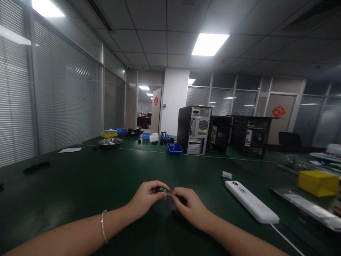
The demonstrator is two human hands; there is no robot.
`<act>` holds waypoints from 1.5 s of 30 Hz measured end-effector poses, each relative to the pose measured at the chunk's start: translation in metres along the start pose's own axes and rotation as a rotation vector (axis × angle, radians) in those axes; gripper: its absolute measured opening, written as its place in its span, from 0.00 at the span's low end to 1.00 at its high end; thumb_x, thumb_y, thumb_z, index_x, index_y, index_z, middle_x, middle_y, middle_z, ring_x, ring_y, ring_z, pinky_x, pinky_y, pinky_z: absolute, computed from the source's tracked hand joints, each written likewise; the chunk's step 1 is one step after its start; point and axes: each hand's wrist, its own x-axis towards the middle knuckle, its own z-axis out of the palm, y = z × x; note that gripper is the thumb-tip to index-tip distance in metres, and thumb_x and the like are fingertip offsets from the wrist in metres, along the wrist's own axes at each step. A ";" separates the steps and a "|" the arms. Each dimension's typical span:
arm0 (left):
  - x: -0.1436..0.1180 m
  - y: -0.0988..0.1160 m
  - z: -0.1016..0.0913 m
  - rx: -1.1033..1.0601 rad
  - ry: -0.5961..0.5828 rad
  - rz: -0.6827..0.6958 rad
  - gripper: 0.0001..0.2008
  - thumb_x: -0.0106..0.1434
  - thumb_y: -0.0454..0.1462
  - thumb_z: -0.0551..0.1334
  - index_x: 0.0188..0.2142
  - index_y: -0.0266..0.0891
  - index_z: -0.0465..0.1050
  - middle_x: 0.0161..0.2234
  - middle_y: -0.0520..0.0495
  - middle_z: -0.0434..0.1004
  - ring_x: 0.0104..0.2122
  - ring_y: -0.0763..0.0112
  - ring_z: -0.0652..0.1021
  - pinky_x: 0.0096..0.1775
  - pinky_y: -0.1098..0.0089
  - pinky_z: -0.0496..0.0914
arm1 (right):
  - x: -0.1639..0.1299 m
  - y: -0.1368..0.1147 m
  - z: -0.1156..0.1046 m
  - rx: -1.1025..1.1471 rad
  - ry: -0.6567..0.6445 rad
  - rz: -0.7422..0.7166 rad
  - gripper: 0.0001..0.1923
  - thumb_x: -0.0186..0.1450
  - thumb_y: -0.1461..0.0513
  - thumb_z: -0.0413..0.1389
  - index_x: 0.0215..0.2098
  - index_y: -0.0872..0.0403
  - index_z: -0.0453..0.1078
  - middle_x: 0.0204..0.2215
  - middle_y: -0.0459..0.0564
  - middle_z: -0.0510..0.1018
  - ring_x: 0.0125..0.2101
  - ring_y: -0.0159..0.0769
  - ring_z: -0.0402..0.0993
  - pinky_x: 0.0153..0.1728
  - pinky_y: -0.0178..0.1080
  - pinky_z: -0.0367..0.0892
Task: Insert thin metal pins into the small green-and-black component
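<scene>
Just above the dark green table (149, 165), my left hand (145, 197) pinches a small green circuit board (161, 189) between thumb and fingers. My right hand (189, 205) is close beside it, its thumb and forefinger pinched on a thin, light-coloured piece (168, 194) that reaches to the board's right end. Whether that piece is a wire or a tool's tip cannot be made out, nor whether it is fixed to the board. The fingers cover part of both things.
A white power strip (250, 201) lies on the right, its cable running forward. Farther right are a clear-lidded tray (309, 208) and a yellow bin (318, 183). Computer towers (197, 129) stand at the back, beside a blue tray (174, 148). A metal bowl (110, 142) sits back left.
</scene>
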 end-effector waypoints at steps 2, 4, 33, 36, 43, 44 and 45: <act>0.000 -0.002 -0.001 -0.026 -0.040 -0.014 0.10 0.53 0.33 0.66 0.37 0.34 0.77 0.32 0.46 0.78 0.32 0.68 0.75 0.38 0.67 0.69 | 0.000 -0.002 -0.001 0.030 -0.015 -0.017 0.09 0.66 0.64 0.49 0.32 0.55 0.71 0.27 0.44 0.74 0.30 0.32 0.71 0.33 0.31 0.62; 0.000 -0.003 -0.001 -0.062 -0.081 -0.025 0.11 0.53 0.33 0.66 0.38 0.34 0.77 0.32 0.46 0.78 0.32 0.68 0.75 0.38 0.67 0.69 | 0.000 -0.003 -0.002 0.065 -0.032 -0.036 0.10 0.66 0.65 0.48 0.32 0.55 0.71 0.28 0.44 0.75 0.31 0.32 0.71 0.34 0.31 0.62; 0.000 -0.003 -0.001 0.018 0.054 -0.021 0.10 0.53 0.32 0.67 0.34 0.37 0.69 0.49 0.43 0.67 0.47 0.60 0.73 0.49 0.60 0.67 | 0.001 0.001 -0.004 0.084 0.010 0.062 0.11 0.67 0.60 0.49 0.35 0.56 0.72 0.29 0.47 0.76 0.30 0.34 0.70 0.32 0.34 0.64; 0.002 -0.006 0.000 0.085 0.060 0.022 0.09 0.56 0.33 0.65 0.38 0.37 0.73 0.46 0.44 0.68 0.48 0.61 0.71 0.52 0.61 0.65 | 0.000 -0.003 -0.005 0.134 0.023 0.016 0.11 0.68 0.61 0.49 0.39 0.55 0.72 0.32 0.48 0.76 0.33 0.35 0.72 0.35 0.35 0.65; -0.001 -0.004 0.003 -0.185 -0.012 -0.036 0.21 0.56 0.32 0.64 0.49 0.42 0.62 0.52 0.40 0.66 0.47 0.61 0.74 0.52 0.56 0.65 | 0.000 -0.010 -0.008 0.190 0.030 -0.021 0.13 0.68 0.61 0.49 0.47 0.53 0.70 0.39 0.50 0.77 0.38 0.38 0.72 0.40 0.38 0.66; -0.002 -0.003 0.003 -0.192 -0.008 -0.040 0.19 0.55 0.32 0.65 0.46 0.41 0.63 0.54 0.39 0.64 0.48 0.60 0.73 0.52 0.56 0.65 | 0.000 -0.010 -0.008 0.181 0.026 -0.017 0.13 0.68 0.61 0.49 0.47 0.53 0.70 0.39 0.50 0.77 0.38 0.37 0.72 0.40 0.37 0.66; -0.002 -0.002 0.003 -0.190 -0.008 -0.047 0.18 0.54 0.31 0.66 0.44 0.40 0.64 0.56 0.39 0.61 0.49 0.59 0.73 0.52 0.56 0.65 | 0.000 -0.010 -0.008 0.172 0.030 -0.012 0.12 0.68 0.61 0.49 0.47 0.53 0.70 0.38 0.49 0.77 0.37 0.37 0.72 0.39 0.37 0.66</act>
